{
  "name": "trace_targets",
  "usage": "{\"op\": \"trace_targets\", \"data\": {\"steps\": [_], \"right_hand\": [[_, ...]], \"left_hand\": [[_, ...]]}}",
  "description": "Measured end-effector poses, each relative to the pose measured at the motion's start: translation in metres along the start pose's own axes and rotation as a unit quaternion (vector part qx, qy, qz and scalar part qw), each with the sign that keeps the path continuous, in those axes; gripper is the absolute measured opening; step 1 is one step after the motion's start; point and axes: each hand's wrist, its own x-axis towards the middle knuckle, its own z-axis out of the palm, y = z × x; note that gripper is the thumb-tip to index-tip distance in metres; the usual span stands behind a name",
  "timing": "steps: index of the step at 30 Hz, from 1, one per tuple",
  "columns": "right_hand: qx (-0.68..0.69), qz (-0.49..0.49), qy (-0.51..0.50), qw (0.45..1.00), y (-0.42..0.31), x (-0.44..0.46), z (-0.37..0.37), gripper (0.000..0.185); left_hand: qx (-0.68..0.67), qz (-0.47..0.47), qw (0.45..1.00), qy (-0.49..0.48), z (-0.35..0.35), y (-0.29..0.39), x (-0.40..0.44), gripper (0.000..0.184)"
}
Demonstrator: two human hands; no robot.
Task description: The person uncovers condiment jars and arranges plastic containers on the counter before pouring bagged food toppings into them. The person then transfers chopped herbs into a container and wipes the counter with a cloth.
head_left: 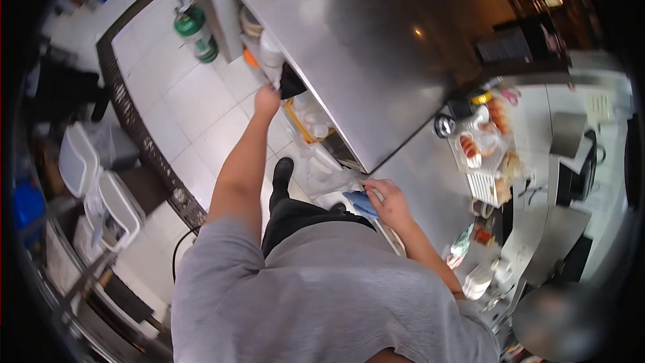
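Observation:
My left hand reaches out to the open shelf under the steel counter, its fingers closed. A black item is right beside the fingertips; what the fingers hold is too blurred to tell. Just below that hand, a yellow-rimmed crate holds pale plastic items. My right hand is at the counter's near corner, thumb and fingers pinched on a blue cloth. Clear plastic lies just beyond the cloth.
The steel counter runs along my right. A green gas cylinder stands on the tiled floor. White bins stand at left. A tray with bread rolls sits on the right-hand worktop.

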Motion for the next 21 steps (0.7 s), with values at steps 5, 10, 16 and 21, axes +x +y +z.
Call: {"op": "trace_targets", "data": {"steps": [5, 10, 16, 21], "right_hand": [[-0.028, 0.046, 0.096, 0.994, 0.030, -0.028, -0.030, 0.020], [-0.028, 0.154, 0.238, 0.959, 0.077, -0.090, -0.072, 0.027], [-0.032, 0.293, 0.429, 0.854, 0.165, -0.210, -0.103, 0.038], [-0.104, 0.369, 0.553, 0.740, 0.278, -0.319, -0.154, 0.041]], "left_hand": [[0.124, 0.032, 0.967, -0.220, 0.022, -0.058, -0.106, 0.038], [-0.052, -0.051, 0.856, -0.512, 0.017, 0.034, -0.188, 0.020], [-0.004, 0.163, 0.735, -0.658, 0.045, 0.266, -0.230, 0.019], [-0.035, 0.328, 0.747, -0.578, 0.108, 0.389, -0.294, 0.019]]}}
